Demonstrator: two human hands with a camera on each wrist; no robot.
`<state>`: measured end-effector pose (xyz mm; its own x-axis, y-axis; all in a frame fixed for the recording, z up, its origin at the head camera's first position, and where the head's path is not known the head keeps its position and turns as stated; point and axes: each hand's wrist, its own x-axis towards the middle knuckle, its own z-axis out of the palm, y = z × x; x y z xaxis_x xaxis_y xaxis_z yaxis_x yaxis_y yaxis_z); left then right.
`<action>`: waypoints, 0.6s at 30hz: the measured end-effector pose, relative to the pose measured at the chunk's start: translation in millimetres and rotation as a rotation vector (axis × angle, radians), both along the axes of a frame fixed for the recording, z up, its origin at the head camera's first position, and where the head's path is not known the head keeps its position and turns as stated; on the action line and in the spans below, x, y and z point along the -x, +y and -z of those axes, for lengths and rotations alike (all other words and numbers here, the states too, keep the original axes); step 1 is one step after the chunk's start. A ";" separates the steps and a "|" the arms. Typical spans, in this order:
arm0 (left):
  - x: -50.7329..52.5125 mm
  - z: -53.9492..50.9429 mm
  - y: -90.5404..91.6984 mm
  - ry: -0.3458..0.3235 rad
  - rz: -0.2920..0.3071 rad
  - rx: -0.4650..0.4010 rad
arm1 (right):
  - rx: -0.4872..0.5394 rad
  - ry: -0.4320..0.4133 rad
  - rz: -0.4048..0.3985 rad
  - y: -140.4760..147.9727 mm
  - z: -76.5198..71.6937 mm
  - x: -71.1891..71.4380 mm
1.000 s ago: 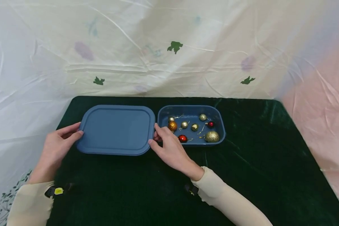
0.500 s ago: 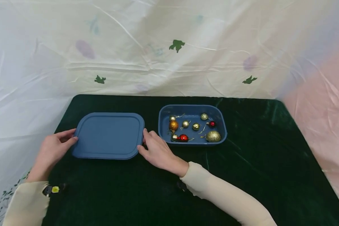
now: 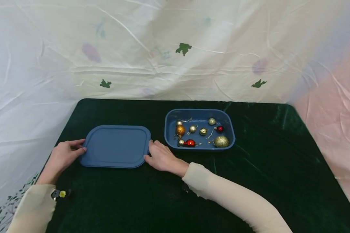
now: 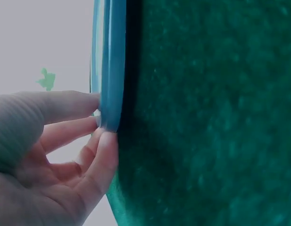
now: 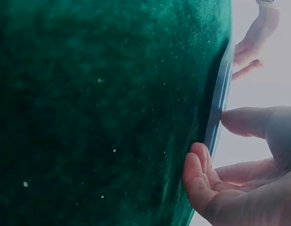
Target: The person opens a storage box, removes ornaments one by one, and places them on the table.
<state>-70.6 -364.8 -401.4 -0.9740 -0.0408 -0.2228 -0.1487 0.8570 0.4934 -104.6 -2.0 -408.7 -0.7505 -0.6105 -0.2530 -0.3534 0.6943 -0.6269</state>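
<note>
A blue rounded rectangular lid (image 3: pixel 116 145) lies flat at the left of the table, on or just above the cloth; how close I cannot tell. My left hand (image 3: pixel 64 157) pinches its left end, thumb on the upper side and fingertips at the rim, as the left wrist view shows close up. At the opposite end my right hand (image 3: pixel 163 157) holds the edge between thumb and fingers. In the right wrist view the lid's thin edge (image 5: pixel 215 120) shows beside the thumb. To the right stands an uncovered blue box (image 3: pixel 199 113) with several Christmas baubles (image 3: pixel 221 141) inside.
Dark green velvety cloth (image 3: pixel 265 168) covers the table around the box and lid. A pale patterned curtain (image 3: pixel 175 74) hangs right behind the table's back edge, with more fabric at both sides. Baubles in the box are gold, orange and red, some with string loops.
Both hands have brought the lid away from the box, first leftward, then nearer to me and lower. A gap of cloth now separates lid and box. The box stays put.
</note>
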 end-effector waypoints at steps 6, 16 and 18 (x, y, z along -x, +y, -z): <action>2.5 -4.3 0.1 -0.048 0.018 0.041 | 0.002 -0.013 -0.007 1.1 -2.8 2.1; -18.7 -27.0 54.4 0.267 -0.033 0.169 | 0.259 -0.018 -0.043 38.1 -27.7 -26.8; -19.0 -29.6 75.7 0.406 -0.015 0.118 | 0.288 0.028 -0.024 49.3 -36.2 -32.1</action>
<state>-51.6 -289.2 -371.8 -0.9807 -0.0581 0.1864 0.0245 0.9104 0.4130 -72.5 47.3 -372.5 -0.7394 -0.6717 -0.0461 -0.3872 0.4801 -0.7871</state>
